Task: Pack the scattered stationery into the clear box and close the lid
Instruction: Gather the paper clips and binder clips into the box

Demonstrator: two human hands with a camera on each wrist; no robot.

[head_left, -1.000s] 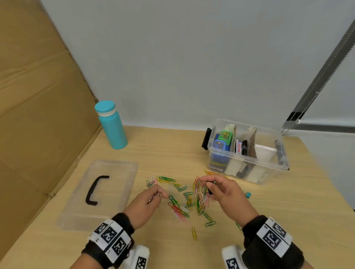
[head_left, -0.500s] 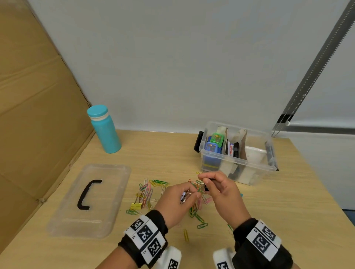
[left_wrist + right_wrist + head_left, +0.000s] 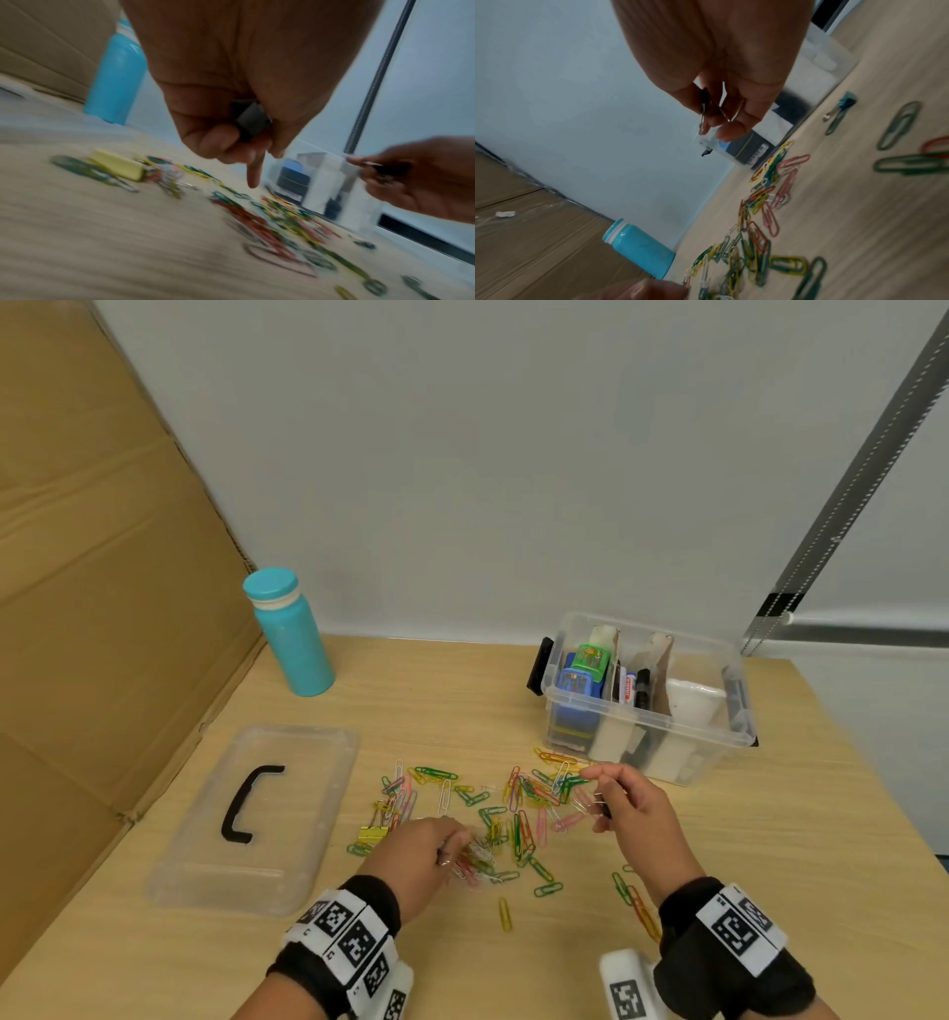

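Observation:
Coloured paper clips (image 3: 524, 819) lie scattered on the wooden table between my hands. My left hand (image 3: 452, 854) hovers low over the near part of the pile. It grips a small dark clip (image 3: 250, 119) in its curled fingers, with one finger (image 3: 254, 174) pointing down. My right hand (image 3: 598, 785) is raised at the pile's right end, just in front of the clear box (image 3: 647, 726). It pinches a black binder clip (image 3: 704, 97) by its wire handles. The box's lid (image 3: 257, 814) lies flat to the left.
A teal bottle (image 3: 287, 634) stands at the back left beside a cardboard wall (image 3: 102, 557). A yellow binder clip (image 3: 371, 834) lies left of the pile and a blue one (image 3: 847, 101) near the box. The box holds several items.
The left hand swung right into the pile, then drew back toward me. The right hand shifted slightly right toward the box, so the hands are now further apart.

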